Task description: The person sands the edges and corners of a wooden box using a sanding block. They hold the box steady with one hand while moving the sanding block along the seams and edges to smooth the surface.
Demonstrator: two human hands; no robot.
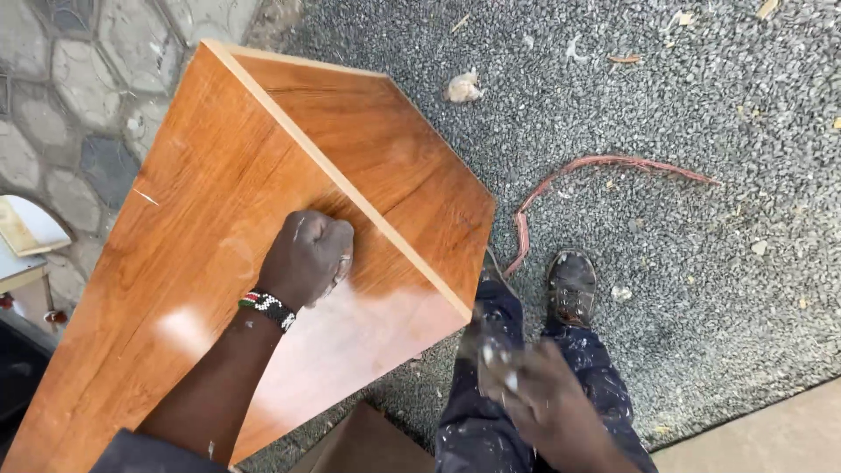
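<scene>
**Closely: a fist pressing on a glossy wooden panel**

Right now the left hand point(308, 256) is curling into a tight fist, knuckles up, and pressing down on the broad face of a wooden panel point(201, 263). A bit of pale material is peeking out under the fingers (a rag or pad, perhaps; too little shows to be sure), so the fist seems to be closing on something small against the wood. A beaded wristband point(269, 308) is sitting just behind the hand.

The panel is lying directly beneath this hand, its long axis running from lower left up to upper right, and the fist is resting just short of the pale edge strip point(342, 180) where a second, angled face is meeting the first. The left hand is touching it; the right hand point(539, 398) is hanging well apart, lower right, above the paint-flecked trousers point(491, 429), blurred, so I cannot tell how far it is opening or whether it is holding anything.

The wood is looking reddish-brown, grained and shiny, catching bright glare below the fist. Beyond it, grey gravel point(701, 263) is spreading out, with a reddish cord point(604, 162) curving near a worn shoe point(571, 287).
</scene>
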